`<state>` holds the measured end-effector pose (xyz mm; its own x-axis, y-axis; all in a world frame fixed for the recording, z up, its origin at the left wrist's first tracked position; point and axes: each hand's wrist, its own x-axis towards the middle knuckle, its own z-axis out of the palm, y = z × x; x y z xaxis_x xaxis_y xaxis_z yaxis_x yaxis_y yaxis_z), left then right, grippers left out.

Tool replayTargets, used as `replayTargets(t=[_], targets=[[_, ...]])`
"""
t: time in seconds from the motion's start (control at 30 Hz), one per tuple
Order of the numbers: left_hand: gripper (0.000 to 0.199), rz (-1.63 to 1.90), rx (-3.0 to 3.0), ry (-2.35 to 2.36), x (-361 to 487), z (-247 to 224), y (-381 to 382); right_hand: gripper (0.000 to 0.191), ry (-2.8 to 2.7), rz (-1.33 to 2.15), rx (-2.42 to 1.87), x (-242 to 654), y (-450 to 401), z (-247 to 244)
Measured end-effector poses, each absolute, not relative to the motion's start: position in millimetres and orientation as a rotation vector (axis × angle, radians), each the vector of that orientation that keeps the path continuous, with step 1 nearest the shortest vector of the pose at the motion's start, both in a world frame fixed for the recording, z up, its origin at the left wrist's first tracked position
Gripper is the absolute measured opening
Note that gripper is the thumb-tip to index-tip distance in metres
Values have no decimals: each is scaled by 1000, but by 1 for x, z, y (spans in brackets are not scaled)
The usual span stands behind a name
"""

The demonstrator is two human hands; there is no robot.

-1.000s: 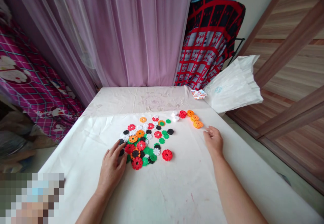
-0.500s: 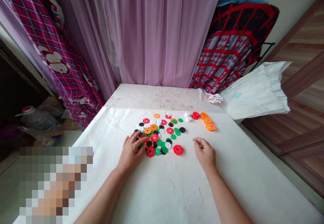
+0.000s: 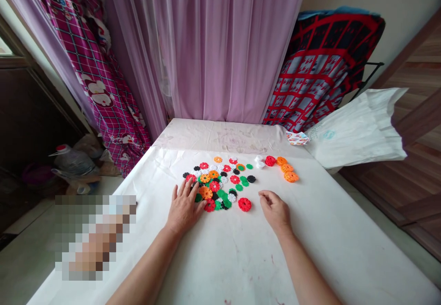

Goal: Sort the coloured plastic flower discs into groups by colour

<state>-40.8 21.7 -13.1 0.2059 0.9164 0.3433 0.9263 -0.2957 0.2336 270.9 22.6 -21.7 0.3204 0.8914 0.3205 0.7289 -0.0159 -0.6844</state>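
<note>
My left hand (image 3: 186, 206) rests at the left edge of a loose pile of flower-shaped plastic discs, its fingers spread and touching the nearest pieces. Close to those fingers lie an orange disc (image 3: 206, 192) and a red disc (image 3: 209, 205). The pile also has green discs (image 3: 223, 200), white discs and black discs. To the right of the pile a red disc stack (image 3: 244, 204) sits by itself. My right hand (image 3: 275, 208) is just right of that stack, with fingers curled together; whatever may be inside them is hidden.
At the back right stand white discs (image 3: 259, 161), a red disc stack (image 3: 270, 160) and a row of orange disc stacks (image 3: 288, 172). A small patterned paper piece (image 3: 297, 138) and a large white bag (image 3: 358, 132) lie at the table's right edge. Purple curtains (image 3: 227, 48) hang behind.
The view has shifted slightly. My right hand has come a little left, closer to the single red stack. Under my left fingers the orange disc near the front shows more fully.
</note>
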Motion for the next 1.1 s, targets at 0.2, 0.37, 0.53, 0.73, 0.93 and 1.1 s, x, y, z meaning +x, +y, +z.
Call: replayTargets(t=[0.2,0.37,0.53,0.73,0.93,1.1], targets=[[30,-724,-2563,-1667,-32,-7,11,33,-1461,307,-1741,272,23,-21],[24,-940,-2548,-1719,-26,-3,6,32,-1454,304,-1699,274,26,-28],[16,-1449,-2417,-2248,-12,5,-4,33,-1529,243,-1595,270,23,-20],[40,-2033,-2361,-2673,17,15,-11,38,-1967,115,-1253,238,-5,16],[50,-2142,-2409,-2727,34,21,-16,50,-2165,128,-1149,205,-25,25],[48,-2074,-2452,-2822,44,24,-12,30,-2102,120,-1227,210,-19,21]])
